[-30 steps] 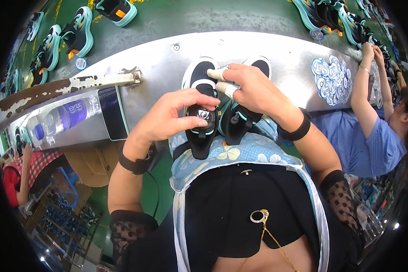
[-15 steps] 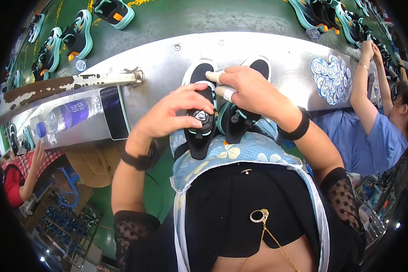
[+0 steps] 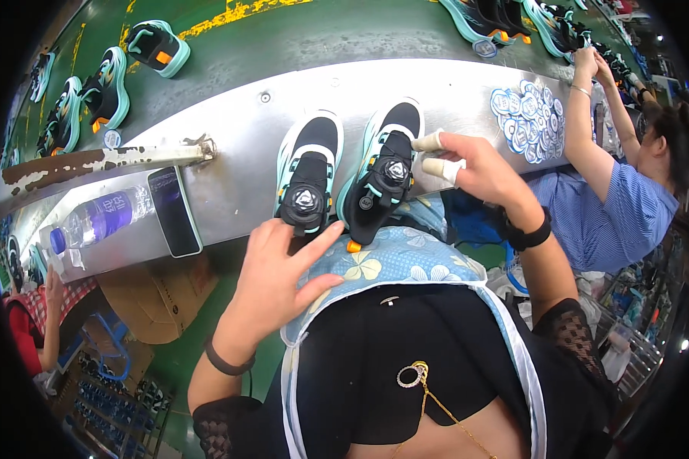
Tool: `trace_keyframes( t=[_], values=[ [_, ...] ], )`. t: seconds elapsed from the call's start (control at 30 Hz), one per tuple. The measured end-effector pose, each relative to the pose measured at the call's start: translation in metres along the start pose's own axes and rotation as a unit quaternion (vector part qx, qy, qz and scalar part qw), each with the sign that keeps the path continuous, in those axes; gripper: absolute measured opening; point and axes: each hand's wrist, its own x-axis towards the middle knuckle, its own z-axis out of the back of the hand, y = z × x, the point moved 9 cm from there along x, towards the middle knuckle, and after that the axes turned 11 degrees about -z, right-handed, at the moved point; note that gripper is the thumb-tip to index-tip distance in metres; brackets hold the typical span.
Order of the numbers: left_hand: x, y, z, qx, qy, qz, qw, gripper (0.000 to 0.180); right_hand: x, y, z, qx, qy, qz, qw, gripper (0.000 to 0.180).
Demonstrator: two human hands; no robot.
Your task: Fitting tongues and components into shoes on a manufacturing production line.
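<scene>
We have our right hand at the outer side of the right shoe, two taped fingertips touching its upper but not clenched on it, while our left hand hangs open with spread fingers just below the heel of the left shoe, gripping nothing. Both black-and-teal shoes lie side by side on the grey metal bench, long axes running away from us, toes pointing toward the green conveyor belt and heels toward our floral apron.

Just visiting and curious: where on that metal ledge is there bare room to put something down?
Bare metal lies between the phone and the left shoe. The ledge is crowded at the two shoes, where the right hand touches the right shoe, and at the round stickers.
</scene>
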Motion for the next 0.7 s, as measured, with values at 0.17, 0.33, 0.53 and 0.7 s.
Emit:
trace_keyframes(
  t=[0.17, 0.33, 0.53, 0.7],
  values=[
    [0.038, -0.007, -0.038, 0.045, 0.013, 0.003, 0.999, 0.036, -0.021, 0.051, -0.004, 0.008, -0.011, 0.14, 0.99, 0.031],
    [0.089, 0.031, 0.008, 0.099, -0.144, -0.064, 0.983, 0.027, -0.125, 0.166, 0.028, 0.123, 0.09, 0.448, 0.881, 0.025],
    [0.14, 0.146, 0.103, 0.124, -0.253, 0.147, 0.948, 0.053, -0.165, 0.188, 0.06, 0.291, 0.101, 0.276, 0.91, 0.011],
    [0.161, 0.245, 0.086, 0.449, -0.063, -0.058, 0.89, 0.032, -0.137, 0.205, 0.068, 0.242, 0.01, 0.275, 0.93, 0.011]
  ],
)
